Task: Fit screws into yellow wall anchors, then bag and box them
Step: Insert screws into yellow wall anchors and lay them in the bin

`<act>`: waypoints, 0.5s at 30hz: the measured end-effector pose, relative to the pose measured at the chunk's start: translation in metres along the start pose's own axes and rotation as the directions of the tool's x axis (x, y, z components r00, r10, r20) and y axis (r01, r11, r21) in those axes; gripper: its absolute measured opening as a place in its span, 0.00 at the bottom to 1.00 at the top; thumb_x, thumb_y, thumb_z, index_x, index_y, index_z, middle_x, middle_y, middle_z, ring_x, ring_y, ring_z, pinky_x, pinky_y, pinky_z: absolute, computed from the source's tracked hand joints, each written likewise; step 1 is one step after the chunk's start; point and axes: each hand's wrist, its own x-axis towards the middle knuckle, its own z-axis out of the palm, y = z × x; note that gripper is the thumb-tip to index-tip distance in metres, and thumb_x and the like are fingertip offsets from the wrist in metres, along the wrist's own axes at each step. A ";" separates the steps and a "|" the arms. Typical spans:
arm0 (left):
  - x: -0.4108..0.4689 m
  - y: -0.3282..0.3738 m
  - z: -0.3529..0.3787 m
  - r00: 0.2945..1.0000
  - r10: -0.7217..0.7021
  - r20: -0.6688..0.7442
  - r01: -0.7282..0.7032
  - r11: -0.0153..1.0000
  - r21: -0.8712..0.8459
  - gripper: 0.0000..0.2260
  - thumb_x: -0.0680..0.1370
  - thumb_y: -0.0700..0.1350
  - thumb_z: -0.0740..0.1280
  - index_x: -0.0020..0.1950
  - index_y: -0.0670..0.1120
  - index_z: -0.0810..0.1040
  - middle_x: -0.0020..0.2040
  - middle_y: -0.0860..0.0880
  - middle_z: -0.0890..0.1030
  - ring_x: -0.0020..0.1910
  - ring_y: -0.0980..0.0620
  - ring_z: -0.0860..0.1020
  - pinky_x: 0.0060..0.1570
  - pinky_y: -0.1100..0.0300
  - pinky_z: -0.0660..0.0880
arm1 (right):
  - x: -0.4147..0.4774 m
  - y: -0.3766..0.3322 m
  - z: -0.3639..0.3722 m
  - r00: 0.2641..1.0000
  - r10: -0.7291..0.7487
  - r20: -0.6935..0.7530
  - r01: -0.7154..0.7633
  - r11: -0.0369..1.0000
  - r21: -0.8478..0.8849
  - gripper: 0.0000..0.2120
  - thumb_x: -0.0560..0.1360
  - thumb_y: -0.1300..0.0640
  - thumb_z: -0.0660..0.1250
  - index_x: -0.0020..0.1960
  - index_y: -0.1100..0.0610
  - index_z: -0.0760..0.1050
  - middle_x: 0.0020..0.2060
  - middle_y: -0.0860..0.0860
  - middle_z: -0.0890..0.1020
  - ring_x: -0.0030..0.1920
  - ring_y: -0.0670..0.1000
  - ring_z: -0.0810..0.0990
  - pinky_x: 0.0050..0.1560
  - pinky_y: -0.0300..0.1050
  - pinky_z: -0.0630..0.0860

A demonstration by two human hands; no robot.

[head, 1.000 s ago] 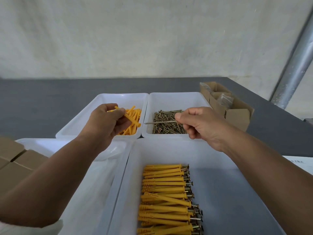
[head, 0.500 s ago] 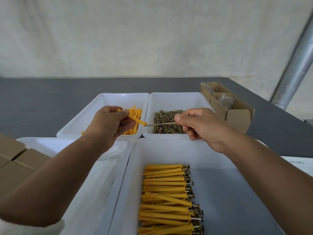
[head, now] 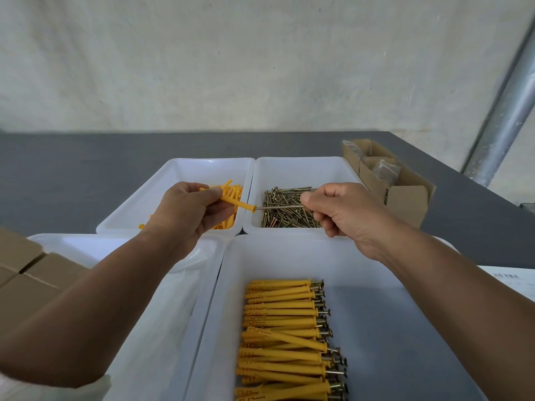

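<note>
Midway, seemingly: anchor pinched by left fingers at 9 o'clock, screw pinched by right fingers at 3, tip at anchor's mouth. Fitted pairs stacked in tray at 6; more fitting, bagging and boxing left.

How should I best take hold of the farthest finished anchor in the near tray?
Pinch the anchor mid-shaft from above: it lies flat, left to right, with bare tray floor beyond it for a fingertip. Its small screw head, at the right end, offers little hold.
</note>
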 end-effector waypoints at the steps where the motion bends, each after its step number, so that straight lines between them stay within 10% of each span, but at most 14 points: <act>1: 0.000 0.000 0.000 1.000 -0.005 0.008 0.004 1.000 0.003 0.03 0.80 0.36 0.65 0.52 0.36 0.75 0.33 0.43 0.83 0.33 0.52 0.84 0.30 0.63 0.79 | 0.000 0.000 0.000 1.000 0.002 -0.003 -0.002 1.000 0.000 0.13 0.76 0.51 0.71 0.45 0.62 0.81 0.25 0.44 0.77 0.25 0.42 0.71 0.28 0.36 0.72; 15: -0.004 0.002 0.002 0.996 -0.020 0.083 0.023 0.999 -0.044 0.05 0.80 0.36 0.64 0.48 0.35 0.76 0.39 0.40 0.84 0.36 0.50 0.84 0.34 0.62 0.80 | -0.004 -0.004 -0.001 0.999 0.018 0.035 -0.018 1.000 0.001 0.09 0.76 0.52 0.71 0.41 0.56 0.80 0.26 0.45 0.78 0.25 0.42 0.72 0.29 0.35 0.72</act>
